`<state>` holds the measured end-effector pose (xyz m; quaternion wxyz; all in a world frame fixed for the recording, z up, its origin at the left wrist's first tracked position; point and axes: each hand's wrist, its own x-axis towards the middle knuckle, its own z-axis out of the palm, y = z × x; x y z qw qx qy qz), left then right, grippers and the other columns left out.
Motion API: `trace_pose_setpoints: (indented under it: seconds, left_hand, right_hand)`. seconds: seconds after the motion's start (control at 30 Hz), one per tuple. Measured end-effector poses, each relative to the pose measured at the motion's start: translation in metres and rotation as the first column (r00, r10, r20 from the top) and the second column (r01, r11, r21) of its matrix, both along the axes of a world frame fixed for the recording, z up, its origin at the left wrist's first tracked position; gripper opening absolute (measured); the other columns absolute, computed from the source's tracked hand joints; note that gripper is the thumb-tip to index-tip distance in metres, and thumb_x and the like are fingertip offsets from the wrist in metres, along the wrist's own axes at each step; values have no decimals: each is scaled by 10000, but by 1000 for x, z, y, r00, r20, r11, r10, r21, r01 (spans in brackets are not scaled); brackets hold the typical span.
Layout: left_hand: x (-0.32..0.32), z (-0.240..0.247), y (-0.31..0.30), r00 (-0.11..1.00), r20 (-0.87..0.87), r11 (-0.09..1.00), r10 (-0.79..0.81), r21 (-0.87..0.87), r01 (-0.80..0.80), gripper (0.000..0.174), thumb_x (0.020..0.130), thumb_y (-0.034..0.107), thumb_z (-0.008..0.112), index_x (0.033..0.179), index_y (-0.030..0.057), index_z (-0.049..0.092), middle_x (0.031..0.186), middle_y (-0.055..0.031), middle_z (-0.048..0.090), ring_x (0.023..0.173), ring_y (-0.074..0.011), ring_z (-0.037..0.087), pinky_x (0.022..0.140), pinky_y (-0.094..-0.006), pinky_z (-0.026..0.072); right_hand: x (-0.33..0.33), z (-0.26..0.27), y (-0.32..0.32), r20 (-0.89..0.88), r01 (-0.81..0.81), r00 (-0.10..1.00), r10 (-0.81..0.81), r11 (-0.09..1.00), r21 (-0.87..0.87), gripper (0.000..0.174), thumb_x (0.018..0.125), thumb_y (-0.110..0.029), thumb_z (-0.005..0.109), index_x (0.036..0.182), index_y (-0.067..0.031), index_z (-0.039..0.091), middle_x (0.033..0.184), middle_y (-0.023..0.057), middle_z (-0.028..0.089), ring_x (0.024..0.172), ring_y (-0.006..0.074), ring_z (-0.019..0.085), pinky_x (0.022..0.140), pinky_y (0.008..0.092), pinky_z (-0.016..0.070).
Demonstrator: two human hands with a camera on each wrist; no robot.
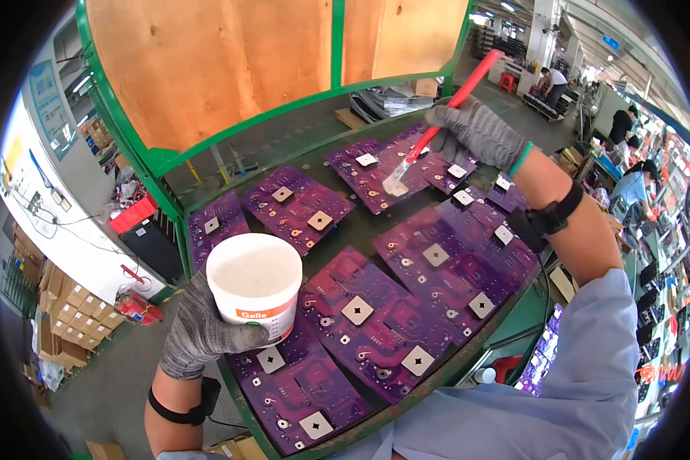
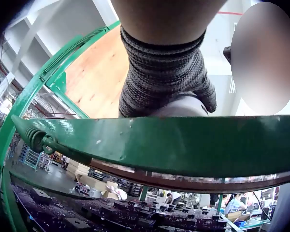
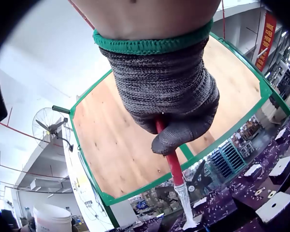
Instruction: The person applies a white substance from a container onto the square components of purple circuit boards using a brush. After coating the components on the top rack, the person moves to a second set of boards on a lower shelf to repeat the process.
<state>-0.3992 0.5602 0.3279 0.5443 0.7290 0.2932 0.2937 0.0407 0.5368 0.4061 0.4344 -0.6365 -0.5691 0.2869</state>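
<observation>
At the left, the left hand [image 1: 199, 330] was clamped round a white tub [image 1: 254, 284], fingers curled about its side. It held the tub upright and open above the near-left corner of the table [image 1: 364, 222]. There was one tub, filled with a pale paste. The left wrist view showed only the gloved back of that hand [image 2: 162, 72] above a green bar [image 2: 183, 145].

Across the middle of the table lay the purple circuit boards [image 1: 376, 322], flat and overlapping. At least nine could be made out, but the overlaps kept the count from being sure. They carried silver squares [image 1: 357, 310], about fourteen in the head view.

At the far right, the right hand [image 1: 475, 130] was closed on the one red-handled brush [image 1: 452, 103], thumb and fingers wrapped round the shaft. Its pale bristle tip was down on a far board [image 1: 364, 180], between two of that board's squares. The right wrist view showed the same grip [image 3: 169, 96], with the brush [image 3: 176, 174] pointing down at the boards.

The step in hand looked like brushing paste onto a far board. A next stroke would call for a light, aimed touch that kept the paste off neighbouring parts. Reloading the brush would mean bringing it back to the tub, which was well apart from it.
</observation>
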Motion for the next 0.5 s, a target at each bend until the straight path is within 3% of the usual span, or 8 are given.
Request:
trace_pose_setpoints:
  seconds: [0.2,0.27,0.5]
  left_hand:
    - [2,-1,2,1000,-1,999,3,53,-3,926,539,250,955,1338,7,555,1247,-114,678,1158,-212,639,1016,-377,490]
    - [-1,-3,2,999,-20,996,38,87,-37,1039,533,430,978,1350,-29,529,1239,-115,673,1131,-199,645,994,-366,501]
    - [-1,-2,8,1000,-26,996,-6,84,8,1040,535,436,979,1347,-30,528,1238,-111,674,1127,-196,647,991,-369,506]
  right_hand:
    - [26,-9,0,21,71,997,-69,995,-70,257,979,-271,617,963,-15,622,711,118,683,503,157,646,422,274,514]
    - [35,-9,-2,22,81,997,-80,996,-30,278,989,-284,614,960,-8,627,705,111,681,502,150,644,418,270,512]
    - [17,0,-10,65,102,993,-102,995,10,313,996,-310,612,983,2,629,703,88,682,523,118,643,418,243,510]
